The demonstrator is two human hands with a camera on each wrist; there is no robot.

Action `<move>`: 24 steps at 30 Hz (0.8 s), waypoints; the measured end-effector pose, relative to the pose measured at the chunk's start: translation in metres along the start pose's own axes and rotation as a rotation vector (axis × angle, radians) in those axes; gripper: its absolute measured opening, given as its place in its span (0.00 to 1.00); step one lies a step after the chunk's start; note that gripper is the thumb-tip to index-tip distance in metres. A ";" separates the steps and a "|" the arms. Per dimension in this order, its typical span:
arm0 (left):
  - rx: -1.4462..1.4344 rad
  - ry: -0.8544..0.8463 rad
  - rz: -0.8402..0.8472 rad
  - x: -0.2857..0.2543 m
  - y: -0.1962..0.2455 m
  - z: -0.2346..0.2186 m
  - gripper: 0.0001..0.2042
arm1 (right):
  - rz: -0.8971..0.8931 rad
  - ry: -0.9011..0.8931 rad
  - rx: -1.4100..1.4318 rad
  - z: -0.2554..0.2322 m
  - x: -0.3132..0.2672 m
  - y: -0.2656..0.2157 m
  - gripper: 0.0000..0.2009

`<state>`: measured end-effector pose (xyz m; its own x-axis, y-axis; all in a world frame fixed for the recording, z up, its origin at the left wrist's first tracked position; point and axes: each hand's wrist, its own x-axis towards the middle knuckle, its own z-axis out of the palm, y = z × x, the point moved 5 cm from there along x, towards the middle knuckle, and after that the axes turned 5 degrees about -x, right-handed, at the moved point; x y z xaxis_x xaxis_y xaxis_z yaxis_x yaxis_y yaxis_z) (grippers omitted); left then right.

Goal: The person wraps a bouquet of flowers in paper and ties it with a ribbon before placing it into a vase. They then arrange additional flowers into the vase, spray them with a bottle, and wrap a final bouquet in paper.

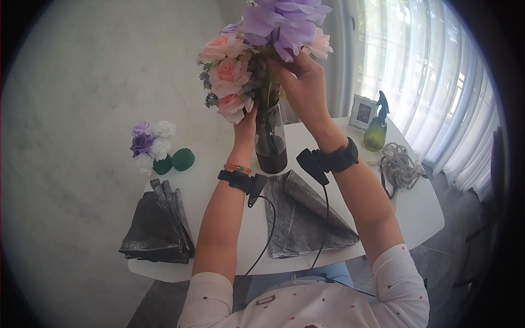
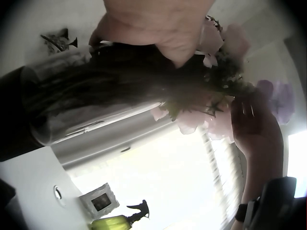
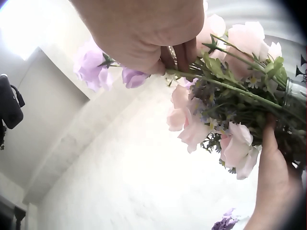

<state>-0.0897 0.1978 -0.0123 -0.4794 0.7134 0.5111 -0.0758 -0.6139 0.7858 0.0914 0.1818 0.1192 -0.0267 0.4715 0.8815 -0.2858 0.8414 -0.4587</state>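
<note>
A tall glass vase (image 1: 272, 156), dark toward its base, stands on the white table with a bouquet of artificial flowers in it. My left hand (image 1: 245, 131) grips the vase near its neck, just under the pink roses (image 1: 228, 76). Above the rim, my right hand (image 1: 306, 90) pinches the green stem (image 3: 225, 86) of a large purple flower (image 1: 287, 24). That stem slants down among the others toward the glass rim (image 3: 293, 93). Small blue and white blossoms (image 3: 211, 98) fill the space between the roses. Its fingertips are partly hidden by petals in the head view.
Folded dark grey wrapping sheets (image 1: 156, 227) lie at the left, another sheet (image 1: 298, 218) in front of the vase. White and purple flowers (image 1: 149, 143) sit by green foam pieces (image 1: 183, 159). At the right are a picture frame (image 1: 362, 112), a spray bottle (image 1: 375, 134) and tangled ribbon (image 1: 402, 167).
</note>
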 end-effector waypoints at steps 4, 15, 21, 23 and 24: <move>0.038 0.013 -0.091 -0.007 0.007 0.004 0.28 | 0.021 0.015 0.022 -0.012 -0.013 0.009 0.13; 0.778 -0.100 0.155 -0.073 0.060 0.028 0.11 | -0.033 0.029 -0.029 -0.013 -0.004 0.001 0.11; 0.975 -0.003 0.665 -0.050 0.068 0.050 0.07 | -0.017 0.108 0.042 -0.017 -0.019 0.015 0.13; 1.026 -0.041 0.640 -0.047 0.067 0.053 0.07 | 0.003 0.122 0.051 -0.023 -0.022 0.019 0.13; 1.078 -0.077 0.610 -0.045 0.066 0.056 0.07 | 0.039 0.127 0.012 -0.026 -0.024 0.018 0.12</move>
<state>-0.0237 0.1438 0.0363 -0.1283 0.4495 0.8840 0.9161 -0.2877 0.2792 0.1122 0.1922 0.0868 0.0835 0.5340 0.8414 -0.2982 0.8190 -0.4902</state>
